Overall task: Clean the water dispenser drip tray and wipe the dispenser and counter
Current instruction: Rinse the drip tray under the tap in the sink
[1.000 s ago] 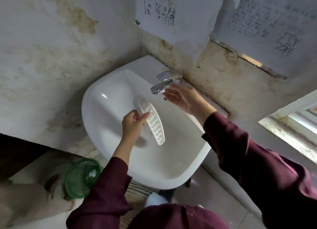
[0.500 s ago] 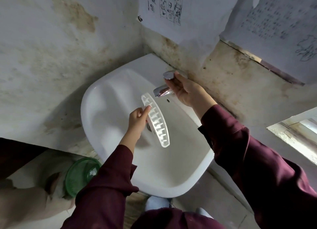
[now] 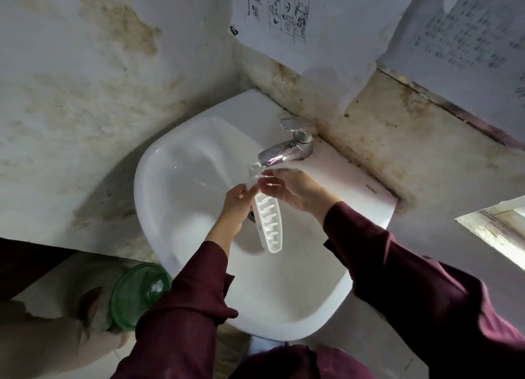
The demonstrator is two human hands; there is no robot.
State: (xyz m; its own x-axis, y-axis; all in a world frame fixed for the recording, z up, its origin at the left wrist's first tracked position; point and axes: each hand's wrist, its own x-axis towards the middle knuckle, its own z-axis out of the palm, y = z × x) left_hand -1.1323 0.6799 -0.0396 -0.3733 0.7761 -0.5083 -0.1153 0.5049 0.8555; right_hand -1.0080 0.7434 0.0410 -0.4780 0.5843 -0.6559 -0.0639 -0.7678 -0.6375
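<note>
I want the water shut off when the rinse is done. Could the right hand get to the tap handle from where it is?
Probably yes. The right hand is just below the spout, touching the drip tray, and nothing lies between it and the tap handle above. The left hand holds the tray.

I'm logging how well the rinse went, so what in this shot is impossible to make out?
- Top end of the drip tray: blurred by water from the tap, head view.
- Right hand fingertips: smeared by water; contact with the tray unclear.
- Sink drain: mostly hidden behind the tray and left hand.
- Wall papers: print too small, cut off at the top edge.
</note>
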